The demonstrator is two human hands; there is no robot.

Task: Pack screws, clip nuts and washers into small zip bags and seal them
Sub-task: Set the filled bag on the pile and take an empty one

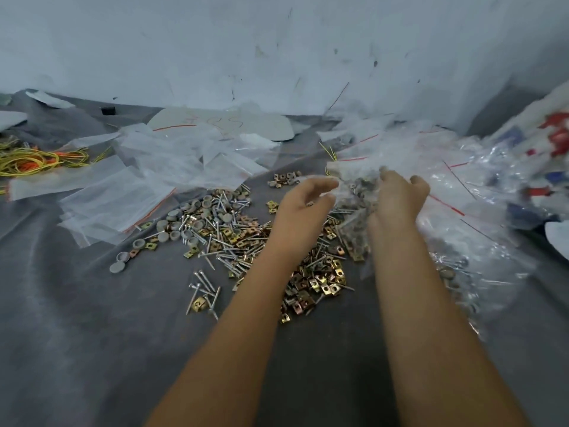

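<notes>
While blurred, both hands (300, 208) (397, 198) seemingly pinch filled bag (354, 217) (fingers curled)

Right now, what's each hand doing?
Left hand: fingers pinch the filled zip bag at its left edge.
Right hand: grips the same bag's right side.

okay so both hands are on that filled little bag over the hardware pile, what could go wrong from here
1. The zip bag is blurred between the left hand and right hand; if unsealed, parts may spill into the loose pile.
2. Screw points could pierce the thin plastic.
3. It might get lost among the filled bags at right.
</notes>
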